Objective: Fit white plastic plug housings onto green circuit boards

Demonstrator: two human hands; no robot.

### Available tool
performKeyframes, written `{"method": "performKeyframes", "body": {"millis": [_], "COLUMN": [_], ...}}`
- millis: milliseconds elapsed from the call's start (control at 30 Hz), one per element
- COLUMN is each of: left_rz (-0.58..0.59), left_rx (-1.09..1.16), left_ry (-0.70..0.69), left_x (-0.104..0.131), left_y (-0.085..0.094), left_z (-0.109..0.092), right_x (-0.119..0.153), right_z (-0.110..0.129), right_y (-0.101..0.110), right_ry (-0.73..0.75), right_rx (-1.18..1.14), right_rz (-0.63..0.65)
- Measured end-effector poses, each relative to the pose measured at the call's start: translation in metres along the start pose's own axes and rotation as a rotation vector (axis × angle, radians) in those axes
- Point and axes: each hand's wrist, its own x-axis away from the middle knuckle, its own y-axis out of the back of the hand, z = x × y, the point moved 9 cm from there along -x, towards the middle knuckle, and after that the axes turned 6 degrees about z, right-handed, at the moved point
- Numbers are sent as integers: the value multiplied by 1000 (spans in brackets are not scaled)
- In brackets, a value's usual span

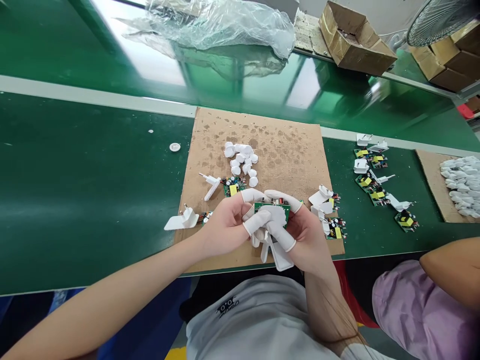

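A green circuit board (286,218) is held up between my left hand (227,220) and my right hand (308,236). White finger cots cover several fingertips on both hands. Both thumbs press a white patch (276,212) on the board's near face; whether it is soft putty or a pad I cannot tell. Below the board hangs a white plug housing piece (282,256). Behind my hands, small white rounded pieces (245,155) are heaped on a cardboard sheet (288,145). Left of them lies a white plug (213,187) beside a populated board (234,186).
More plug-and-board sets (333,227) lie at the cardboard's right edge, others (377,195) farther right. White wrapped pieces (463,185) cover another cardboard sheet. A plastic bag (225,25), a carton (356,47) and a fan (438,22) stand behind. A person's arm (455,267) is at right.
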Motion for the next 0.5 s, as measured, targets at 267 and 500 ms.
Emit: {"method": "performKeyframes", "body": {"millis": [267,500], "left_rz": [78,76], "left_rx": [65,58], "left_ry": [-64,-90], "left_x": [0,1], "left_y": [-4,-6], "left_z": [-2,-5], "right_x": [-1,4], "right_z": [8,8], "right_y": [3,-5], "right_ry": [33,33], "right_rx": [-18,-129], "right_rz": [-11,116]}}
